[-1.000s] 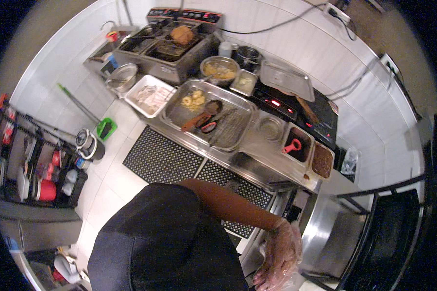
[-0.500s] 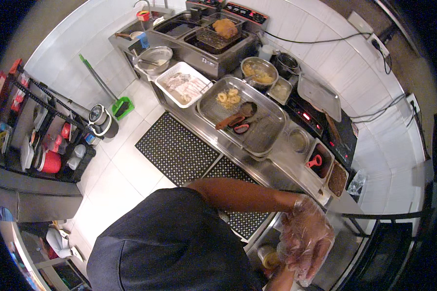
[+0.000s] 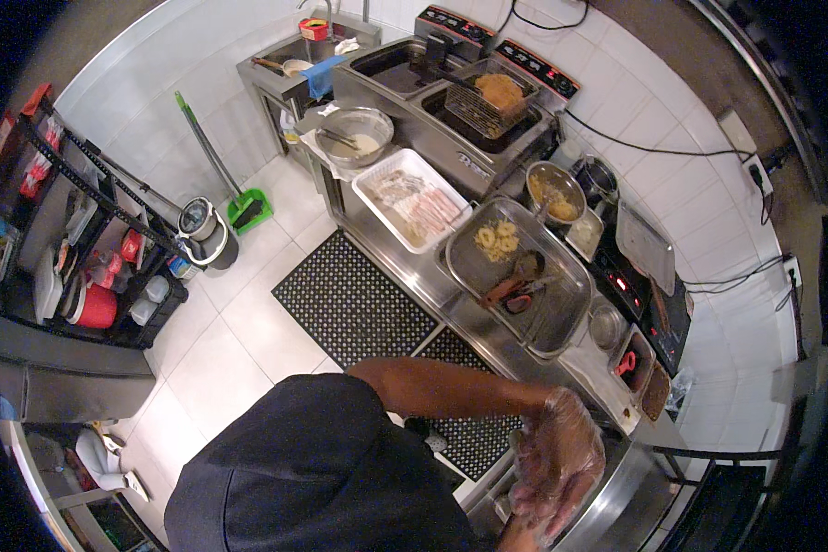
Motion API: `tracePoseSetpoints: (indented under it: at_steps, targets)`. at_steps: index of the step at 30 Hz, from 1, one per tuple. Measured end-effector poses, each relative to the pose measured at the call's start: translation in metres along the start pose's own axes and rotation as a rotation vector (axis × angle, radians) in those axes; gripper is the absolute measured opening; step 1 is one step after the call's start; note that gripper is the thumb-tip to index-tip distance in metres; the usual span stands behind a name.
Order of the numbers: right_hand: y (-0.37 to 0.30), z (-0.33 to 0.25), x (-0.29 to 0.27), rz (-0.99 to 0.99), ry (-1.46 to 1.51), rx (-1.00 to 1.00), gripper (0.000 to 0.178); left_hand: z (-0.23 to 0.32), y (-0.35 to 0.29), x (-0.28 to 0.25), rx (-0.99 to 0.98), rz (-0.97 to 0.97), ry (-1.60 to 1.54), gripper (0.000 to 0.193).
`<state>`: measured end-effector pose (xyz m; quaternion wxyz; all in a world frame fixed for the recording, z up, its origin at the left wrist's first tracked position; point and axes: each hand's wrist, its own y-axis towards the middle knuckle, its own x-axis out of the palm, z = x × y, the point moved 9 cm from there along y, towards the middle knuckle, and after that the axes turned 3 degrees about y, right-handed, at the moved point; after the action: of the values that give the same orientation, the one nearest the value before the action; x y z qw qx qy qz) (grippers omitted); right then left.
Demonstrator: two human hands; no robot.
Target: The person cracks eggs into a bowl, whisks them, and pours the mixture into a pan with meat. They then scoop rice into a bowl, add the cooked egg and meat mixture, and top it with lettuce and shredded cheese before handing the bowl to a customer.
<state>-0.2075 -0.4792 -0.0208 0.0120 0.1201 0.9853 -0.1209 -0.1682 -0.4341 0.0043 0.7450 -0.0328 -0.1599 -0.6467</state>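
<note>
Overlapping R forearm (image 3: 521, 538) newly: L hand (image 3: 563, 460)

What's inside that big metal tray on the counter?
The metal tray holds golden rings and some utensils, one with a brown handle. Whatever lies directly beneath them is covered.

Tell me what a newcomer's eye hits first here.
Probably the golden-orange food in the wire basket over the fryer, top centre. Next, the bright green dustpan on the white tile floor, upper left. The left hand in its clear glove, lower right, stands out too.
</note>
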Motion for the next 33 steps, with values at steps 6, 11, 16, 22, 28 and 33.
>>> tracePoseSetpoints:
  at_steps: [6,11,16,22,28,33]
  targets:
    - [-0.002,-0.02,0.043,-0.046,-0.063,0.012,0.049,0.015,-0.05,-0.012,0.008,-0.067,0.026,0.042]
    - [-0.019,-0.062,0.07,-0.146,-0.159,0.047,0.051,0.041,-0.086,-0.009,0.026,-0.206,0.152,0.04]
    - [-0.025,-0.087,0.08,-0.324,-0.564,0.089,0.053,0.076,-0.114,-0.021,-0.045,-0.449,0.5,0.039]
    - [-0.038,-0.117,0.029,-0.004,-0.335,-0.298,0.056,0.12,-0.104,-0.047,-0.174,-0.688,0.886,0.039]
    - [-0.056,-0.113,-0.053,0.087,0.053,-0.515,0.034,0.136,-0.063,-0.093,-0.075,-0.575,0.834,0.037]
    - [-0.078,-0.094,-0.183,0.732,-1.015,-0.487,0.011,0.103,-0.017,-0.146,-0.077,-0.031,0.381,0.033]
